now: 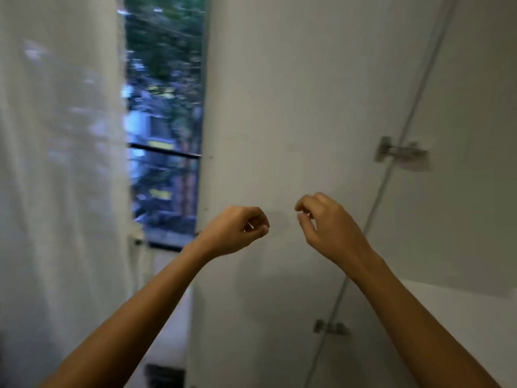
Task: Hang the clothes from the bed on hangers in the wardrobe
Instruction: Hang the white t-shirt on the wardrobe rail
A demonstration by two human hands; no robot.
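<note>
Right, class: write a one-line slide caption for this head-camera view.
Raised left hand and right hand, fingers curled and empty, before a white hinged wardrobe door, beside a sheer white curtain and window.

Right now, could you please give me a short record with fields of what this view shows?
left hand: raised, fingers curled, nothing visible in its grip
right hand: raised, fingers curled, nothing visible held
white wardrobe door: open, behind both hands
upper silver metal hinge: on the door's right edge; a second sits lower
sheer white curtain: left of the window
clothes and hangers: not in view
</note>
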